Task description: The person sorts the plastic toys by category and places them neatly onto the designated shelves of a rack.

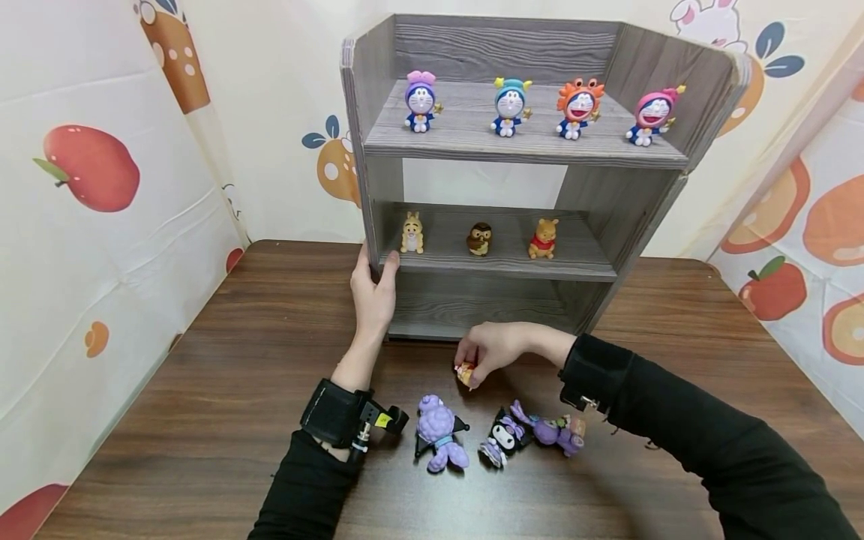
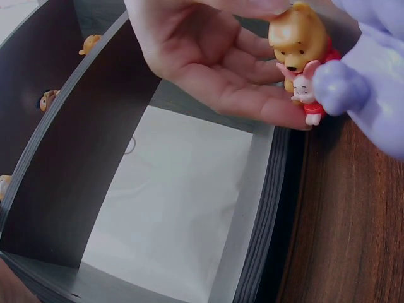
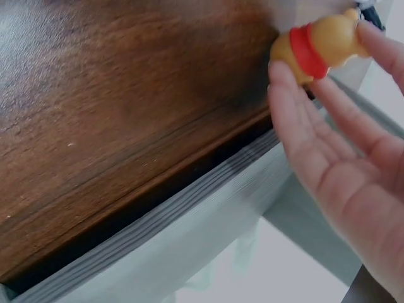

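The right hand [image 1: 493, 346] pinches a small yellow-and-red plastic bear [image 1: 465, 373] on the near side of the gray wooden shelf [image 1: 513, 153] the left hand [image 1: 373, 298] holds.

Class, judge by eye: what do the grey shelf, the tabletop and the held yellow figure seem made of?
Grey shelf: probably wood-based board, matt; streaky grain pattern, perhaps only printed.
Tabletop: wood or wood-look laminate, satin; brown grain, soft reflections.
Held yellow figure: likely moulded plastic, smooth; rounded forms, soft highlights.
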{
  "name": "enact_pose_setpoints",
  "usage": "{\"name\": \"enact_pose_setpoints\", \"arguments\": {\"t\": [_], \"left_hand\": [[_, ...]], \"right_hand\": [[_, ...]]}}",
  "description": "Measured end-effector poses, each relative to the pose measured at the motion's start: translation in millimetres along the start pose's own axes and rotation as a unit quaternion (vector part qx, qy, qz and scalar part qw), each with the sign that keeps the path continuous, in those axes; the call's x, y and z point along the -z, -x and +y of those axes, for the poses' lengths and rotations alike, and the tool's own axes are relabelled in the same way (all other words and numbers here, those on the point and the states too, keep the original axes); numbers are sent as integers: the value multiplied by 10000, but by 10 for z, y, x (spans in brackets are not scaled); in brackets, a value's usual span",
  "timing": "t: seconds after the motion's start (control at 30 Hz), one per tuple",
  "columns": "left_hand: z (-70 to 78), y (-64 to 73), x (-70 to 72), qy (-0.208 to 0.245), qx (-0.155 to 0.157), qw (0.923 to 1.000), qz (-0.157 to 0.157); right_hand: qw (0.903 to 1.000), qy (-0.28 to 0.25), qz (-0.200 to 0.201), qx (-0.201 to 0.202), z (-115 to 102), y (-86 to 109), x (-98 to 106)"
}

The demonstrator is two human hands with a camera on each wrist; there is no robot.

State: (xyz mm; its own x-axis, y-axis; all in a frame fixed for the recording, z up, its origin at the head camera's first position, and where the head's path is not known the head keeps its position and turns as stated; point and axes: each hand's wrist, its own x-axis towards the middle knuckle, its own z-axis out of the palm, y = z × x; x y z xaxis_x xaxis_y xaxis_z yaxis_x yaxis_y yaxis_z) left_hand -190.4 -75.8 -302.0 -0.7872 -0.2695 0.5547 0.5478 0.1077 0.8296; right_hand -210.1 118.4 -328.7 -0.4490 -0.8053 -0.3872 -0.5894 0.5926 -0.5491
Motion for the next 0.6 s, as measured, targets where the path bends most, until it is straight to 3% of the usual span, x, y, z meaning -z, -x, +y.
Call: {"name": "enact_pose_setpoints", "arguments": {"t": [0.13,0.3,0.47,0.6], "left_hand": [[-2,5,-3,-4,-8,10000,-22],[-3,6,-5,-8,5,10000,-30],[7,-3,-7,-12,14,10000,-6],[7,-5,-5,-29,35,10000,-2]], "right_hand": [[9971,-650,-382,-113,82,14,39],[9914,-1166,-527,-268,129,21,72],[9927,-1120,-335,-281,105,33,102],[9980,-547,157,-265,66,55,107]]}}
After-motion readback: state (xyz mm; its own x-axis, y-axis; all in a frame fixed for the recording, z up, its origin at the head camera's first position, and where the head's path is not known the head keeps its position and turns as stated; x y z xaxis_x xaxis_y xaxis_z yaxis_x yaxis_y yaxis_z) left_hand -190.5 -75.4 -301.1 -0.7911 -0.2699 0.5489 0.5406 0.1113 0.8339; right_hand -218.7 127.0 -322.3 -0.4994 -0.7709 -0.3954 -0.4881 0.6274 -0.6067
